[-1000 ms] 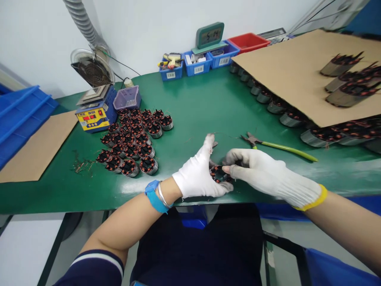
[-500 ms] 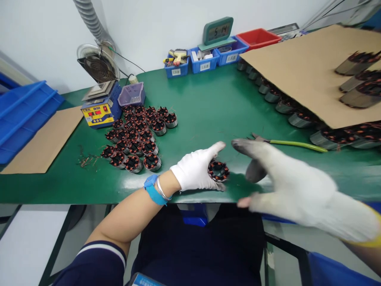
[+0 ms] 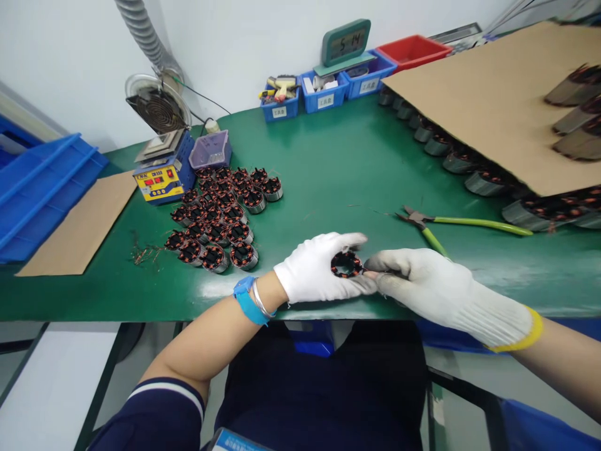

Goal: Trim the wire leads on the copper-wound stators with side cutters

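Near the table's front edge, my gloved left hand (image 3: pixel 323 268) curls around a motor stator (image 3: pixel 346 264), a metal ring wound with copper wire. Its open centre faces up. My right hand (image 3: pixel 417 279), in a white glove with a yellow cuff, pinches at the stator's right side. Thumb and forefinger are closed there, seemingly on a wire end too small to make out. Just beyond the right hand lie wire cutters (image 3: pixel 420 219) with green handles, jaws towards the left. One handle runs down to the right glove.
Several wound stators (image 3: pixel 216 232) stand grouped at the left, with wire scraps (image 3: pixel 143 254) beside them. Behind are a blue soldering station (image 3: pixel 162 178) and a purple bin (image 3: pixel 211 150). Cardboard (image 3: pixel 469 94) covers rows of stators at right. Blue bins (image 3: pixel 326 100) line the back.
My right hand has come left from over the cutters to the stator, and its spread fingers have closed into a pinch. The cutters now show more fully. My left hand still holds the stator.
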Action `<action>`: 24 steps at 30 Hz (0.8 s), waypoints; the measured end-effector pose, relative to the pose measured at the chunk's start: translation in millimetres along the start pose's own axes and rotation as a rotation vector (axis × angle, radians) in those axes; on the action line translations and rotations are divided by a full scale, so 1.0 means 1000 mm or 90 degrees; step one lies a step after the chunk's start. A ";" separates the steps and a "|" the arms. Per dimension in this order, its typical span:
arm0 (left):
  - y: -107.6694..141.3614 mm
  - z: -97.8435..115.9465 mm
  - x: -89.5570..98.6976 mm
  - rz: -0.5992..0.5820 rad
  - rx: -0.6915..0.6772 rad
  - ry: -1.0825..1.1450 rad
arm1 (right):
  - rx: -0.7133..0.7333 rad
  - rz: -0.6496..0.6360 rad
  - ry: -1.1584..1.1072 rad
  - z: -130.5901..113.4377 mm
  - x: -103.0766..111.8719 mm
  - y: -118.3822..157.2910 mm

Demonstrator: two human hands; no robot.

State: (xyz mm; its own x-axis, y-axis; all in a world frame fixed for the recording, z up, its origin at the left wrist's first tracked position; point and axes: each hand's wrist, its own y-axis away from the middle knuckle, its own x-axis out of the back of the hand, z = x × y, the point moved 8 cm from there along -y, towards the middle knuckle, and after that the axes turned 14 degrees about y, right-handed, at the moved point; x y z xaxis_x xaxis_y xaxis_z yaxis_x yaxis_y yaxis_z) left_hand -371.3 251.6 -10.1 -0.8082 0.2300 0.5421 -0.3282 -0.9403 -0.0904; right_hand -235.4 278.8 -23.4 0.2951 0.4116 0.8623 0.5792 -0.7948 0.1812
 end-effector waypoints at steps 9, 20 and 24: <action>-0.001 0.009 -0.012 -0.017 -0.034 -0.091 | -0.089 -0.089 -0.174 0.006 -0.009 0.002; -0.001 0.006 -0.027 -0.011 -0.059 -0.149 | -0.104 -0.109 -0.328 0.017 -0.003 -0.004; -0.002 0.006 -0.028 -0.007 -0.060 -0.162 | -0.069 -0.183 -0.190 0.020 -0.003 0.001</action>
State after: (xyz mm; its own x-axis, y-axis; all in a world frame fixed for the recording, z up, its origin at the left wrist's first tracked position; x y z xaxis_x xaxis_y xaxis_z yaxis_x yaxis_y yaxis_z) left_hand -344.9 245.4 -19.7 -0.6591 0.1581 0.7352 -0.3901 -0.9077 -0.1545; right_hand -220.8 285.9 -35.0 0.3491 0.7220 0.5973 0.5919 -0.6641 0.4568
